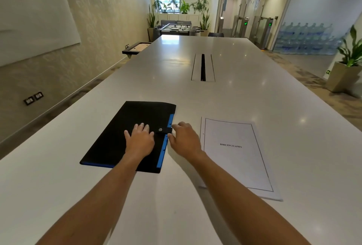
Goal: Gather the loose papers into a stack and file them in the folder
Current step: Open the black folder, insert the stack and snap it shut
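While pressed flat, fingers spread, on the closed black folder (121,137) — left hand (140,139). Right hand (185,139) open at the snap strap (164,130), gripping nothing. Paper stack (235,156) just right, on the white table (254,97).

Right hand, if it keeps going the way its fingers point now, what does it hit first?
The right hand points up and left toward the black folder. Its fingertips look about at the snap strap on the blue edge, so the strap would likely come first; whether they touch already is unclear.
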A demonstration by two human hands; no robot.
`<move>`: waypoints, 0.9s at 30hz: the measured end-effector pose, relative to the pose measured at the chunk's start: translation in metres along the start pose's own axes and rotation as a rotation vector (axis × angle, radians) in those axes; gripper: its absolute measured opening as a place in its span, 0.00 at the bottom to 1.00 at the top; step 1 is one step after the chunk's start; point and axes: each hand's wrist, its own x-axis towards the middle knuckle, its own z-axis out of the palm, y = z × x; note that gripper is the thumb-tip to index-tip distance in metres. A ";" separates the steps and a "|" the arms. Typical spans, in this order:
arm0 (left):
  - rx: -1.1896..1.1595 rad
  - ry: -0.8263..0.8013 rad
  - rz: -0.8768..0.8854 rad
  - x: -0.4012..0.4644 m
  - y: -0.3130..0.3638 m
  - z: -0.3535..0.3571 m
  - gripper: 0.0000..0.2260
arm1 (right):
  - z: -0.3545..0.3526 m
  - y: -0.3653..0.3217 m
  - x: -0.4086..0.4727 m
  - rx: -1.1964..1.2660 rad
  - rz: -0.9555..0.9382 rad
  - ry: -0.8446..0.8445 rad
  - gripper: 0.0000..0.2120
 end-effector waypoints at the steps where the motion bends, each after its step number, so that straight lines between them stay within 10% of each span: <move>1: 0.000 -0.022 0.004 -0.001 -0.001 0.002 0.22 | 0.007 -0.002 0.003 -0.021 -0.006 -0.011 0.17; 22: -0.020 -0.018 0.081 -0.002 -0.008 0.010 0.22 | 0.035 -0.033 0.035 -0.486 -0.100 -0.104 0.10; 27: -0.023 -0.007 0.078 -0.001 -0.010 0.013 0.22 | 0.024 -0.022 0.040 -0.235 -0.016 -0.047 0.10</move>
